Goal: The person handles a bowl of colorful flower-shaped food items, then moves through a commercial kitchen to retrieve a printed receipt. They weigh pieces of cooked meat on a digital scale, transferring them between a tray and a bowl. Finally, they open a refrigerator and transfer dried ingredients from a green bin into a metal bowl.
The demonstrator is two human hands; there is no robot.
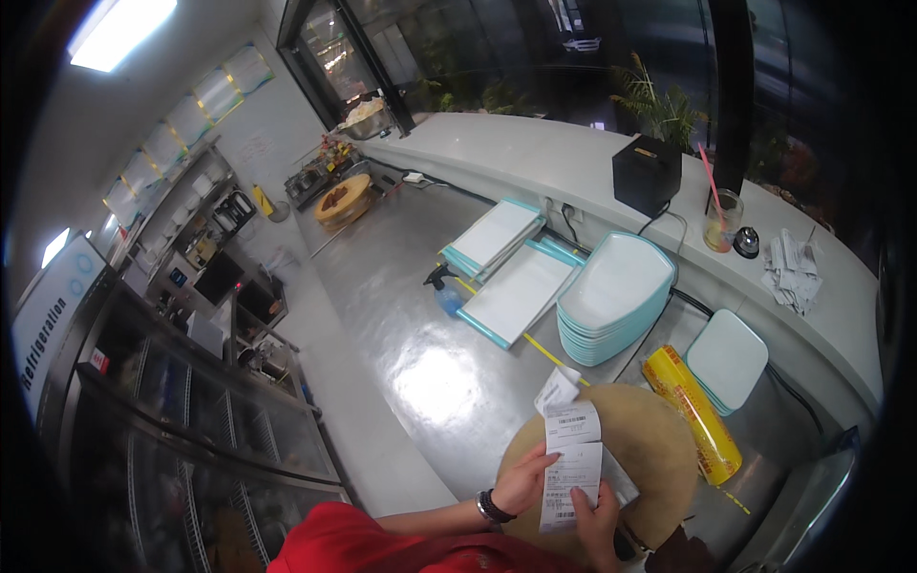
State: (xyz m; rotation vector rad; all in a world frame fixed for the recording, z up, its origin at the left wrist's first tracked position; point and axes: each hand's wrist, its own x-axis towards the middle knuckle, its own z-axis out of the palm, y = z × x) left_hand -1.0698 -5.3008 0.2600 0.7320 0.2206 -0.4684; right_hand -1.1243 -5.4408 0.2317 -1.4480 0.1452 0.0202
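Note:
A long printed paper receipt (573, 473) is held up in front of me, its far end curling over. My left hand (526, 476) pinches its left edge, with a dark bracelet and a metal band at the wrist. Lower down, my right hand (598, 519) grips the right side with the thumb on its face. Behind the receipt, part of a flat greyish sheet or blade (620, 476) shows; I cannot tell which. Beneath both hands lies a round wooden chopping block (655, 430).
A yellow roll of cling film (693, 415) lies right of the block. Beyond stand stacked turquoise-rimmed plates (616, 286), rectangular trays (523, 294) and a spray bottle (448, 295). On the raised ledge are a glass with a straw (722, 222) and crumpled receipts (791, 272). A glass-door refrigerator (200, 401) stands left.

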